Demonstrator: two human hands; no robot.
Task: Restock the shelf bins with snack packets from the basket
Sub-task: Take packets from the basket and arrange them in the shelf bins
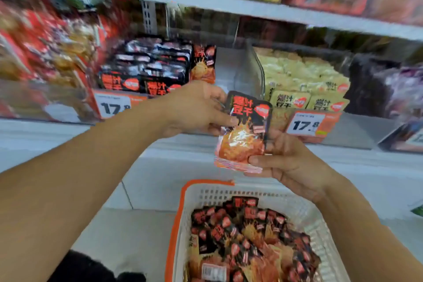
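**Holding one packet before the shelf bins**

A black-and-orange snack packet (243,131) is being pinched at its top edge by the left hand (194,107) and at its lower edge by the right hand (288,162), above the white basket (183,224) of matching packets. The white shelf (160,151) and its price tags are being blurred; the upper boxes are being cut off.

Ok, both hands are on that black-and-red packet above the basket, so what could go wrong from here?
1. The packet is held only at its edges by the left hand and right hand; it may slip during the hand-over.
2. The yellow packets' bin sits right beside the matching black-packet bin, so it could land in the wrong one.
3. The basket is heaped, so packets may spill.
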